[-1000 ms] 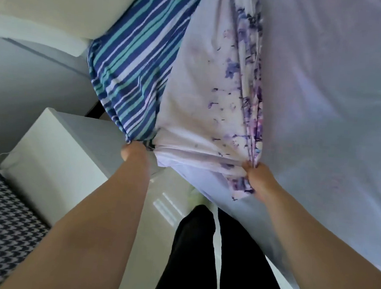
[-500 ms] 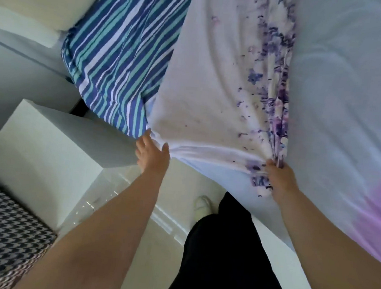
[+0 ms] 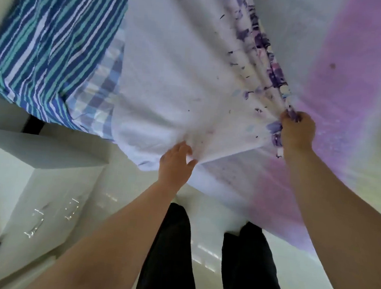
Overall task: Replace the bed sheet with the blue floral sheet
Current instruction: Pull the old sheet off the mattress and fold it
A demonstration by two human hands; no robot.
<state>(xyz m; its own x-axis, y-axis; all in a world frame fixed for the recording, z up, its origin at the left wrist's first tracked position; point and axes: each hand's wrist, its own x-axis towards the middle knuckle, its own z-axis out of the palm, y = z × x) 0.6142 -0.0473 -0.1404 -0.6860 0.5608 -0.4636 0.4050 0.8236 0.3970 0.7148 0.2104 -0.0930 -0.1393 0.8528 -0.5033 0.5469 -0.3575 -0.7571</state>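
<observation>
Both hands are sliding right along the bed edge. Left hand (image 3: 176, 163) is regrabbing, fingers loosely pinching the floral sheet (image 3: 179, 75); right hand (image 3: 296, 132) is gripping the bunched fold. Sheet's spreading over the mattress, striped pillow (image 3: 47, 42) uncovering.

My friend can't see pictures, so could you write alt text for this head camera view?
Seen from above, a person's right hand grips a bunched floral sheet at the bed's edge, while the left hand pinches its hem. A striped pillow lies at upper left, above a white nightstand.
</observation>
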